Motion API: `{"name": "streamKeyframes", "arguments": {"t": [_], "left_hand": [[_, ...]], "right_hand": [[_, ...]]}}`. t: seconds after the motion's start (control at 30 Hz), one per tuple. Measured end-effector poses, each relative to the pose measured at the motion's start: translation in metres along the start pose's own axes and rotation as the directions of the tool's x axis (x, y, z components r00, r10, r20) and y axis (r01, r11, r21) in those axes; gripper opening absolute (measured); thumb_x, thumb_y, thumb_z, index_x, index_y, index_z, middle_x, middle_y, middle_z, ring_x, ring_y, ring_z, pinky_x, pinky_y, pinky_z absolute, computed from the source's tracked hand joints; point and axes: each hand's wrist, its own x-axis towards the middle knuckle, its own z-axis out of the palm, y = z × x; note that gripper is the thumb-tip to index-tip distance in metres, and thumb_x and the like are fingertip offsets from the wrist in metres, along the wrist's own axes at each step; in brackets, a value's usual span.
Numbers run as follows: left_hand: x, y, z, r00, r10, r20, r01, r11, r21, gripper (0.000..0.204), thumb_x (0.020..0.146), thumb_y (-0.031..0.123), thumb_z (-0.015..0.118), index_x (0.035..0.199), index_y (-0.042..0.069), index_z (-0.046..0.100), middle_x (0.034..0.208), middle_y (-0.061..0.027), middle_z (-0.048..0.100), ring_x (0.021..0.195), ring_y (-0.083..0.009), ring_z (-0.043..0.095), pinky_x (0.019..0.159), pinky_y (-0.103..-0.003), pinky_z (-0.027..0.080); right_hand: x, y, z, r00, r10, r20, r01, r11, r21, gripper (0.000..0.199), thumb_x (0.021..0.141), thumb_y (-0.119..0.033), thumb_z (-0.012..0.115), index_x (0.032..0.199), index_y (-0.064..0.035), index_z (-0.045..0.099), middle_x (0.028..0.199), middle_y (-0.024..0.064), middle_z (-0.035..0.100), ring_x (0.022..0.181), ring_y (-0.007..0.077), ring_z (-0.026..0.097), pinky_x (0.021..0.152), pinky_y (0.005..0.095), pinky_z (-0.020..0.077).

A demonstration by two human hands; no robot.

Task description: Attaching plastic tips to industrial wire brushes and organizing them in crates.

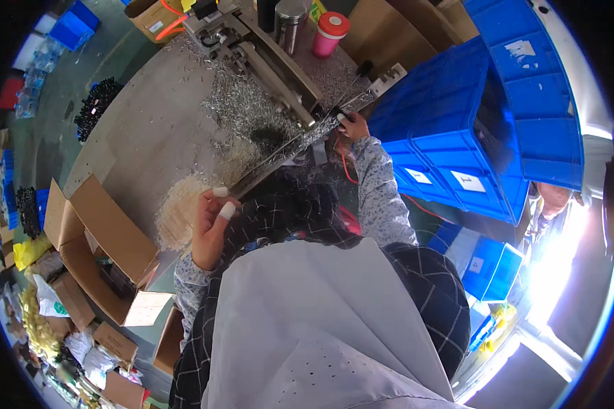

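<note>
My left hand [210, 228] is at the near edge of the table, with white coverings on the thumb and a finger. Those two tips stand a little apart, and nothing shows between them. My right hand [353, 127] is closed on a small black piece [337, 112] by the near end of a metal machine [273, 75]; the fingers partly hide the piece. Small shiny metal bits [242, 102] lie thickly around the machine. A long metal edge strip [269, 163] runs between my hands, along the table's near side.
Big blue crates [423, 109] stand close on the right. An open cardboard box [109, 232] is at the left of the table [143, 129]. A red-lidded pink cup [331, 34] and a steel tumbler [292, 27] stand behind the machine. An orange hose [344, 160] hangs near my right forearm.
</note>
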Motion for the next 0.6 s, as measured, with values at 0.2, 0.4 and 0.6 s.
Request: {"name": "streamKeyframes", "arguments": {"t": [0.2,0.4,0.6], "left_hand": [[0.014,0.000,0.039,0.996,-0.031,-0.088,0.026,0.998,-0.059,0.027,0.083,0.007,0.047,0.108,0.004,0.037,0.090,-0.0063,0.052,0.083,-0.0117,0.049,0.074,-0.023,0.040],[0.033,-0.007,0.076,1.000,-0.014,-0.004,0.014,1.000,-0.001,0.030,0.082,0.007,0.048,0.109,0.004,0.035,0.091,-0.0075,0.052,0.081,-0.0118,0.048,0.073,-0.023,0.039],[0.042,-0.009,0.096,0.996,-0.047,0.071,0.044,0.998,0.042,0.029,0.082,0.007,0.048,0.108,0.004,0.037,0.091,-0.0075,0.052,0.081,-0.0123,0.048,0.074,-0.023,0.038]], "right_hand": [[-0.037,-0.051,0.009,0.954,-0.271,0.129,0.295,0.772,-0.563,0.042,0.076,-0.020,0.052,0.114,-0.0056,0.042,0.087,0.0231,0.056,0.077,0.0358,0.055,0.065,0.0427,0.0439],[-0.091,-0.067,-0.001,0.905,-0.393,0.163,0.395,0.635,-0.663,0.036,0.074,-0.022,0.055,0.107,-0.0110,0.045,0.075,0.0205,0.057,0.071,0.0375,0.054,0.060,0.0460,0.0417],[-0.128,-0.057,-0.038,0.847,-0.526,0.079,0.466,0.661,-0.589,0.035,0.072,-0.024,0.060,0.101,-0.0088,0.049,0.076,0.0152,0.058,0.069,0.0317,0.057,0.059,0.0389,0.0441]]}}
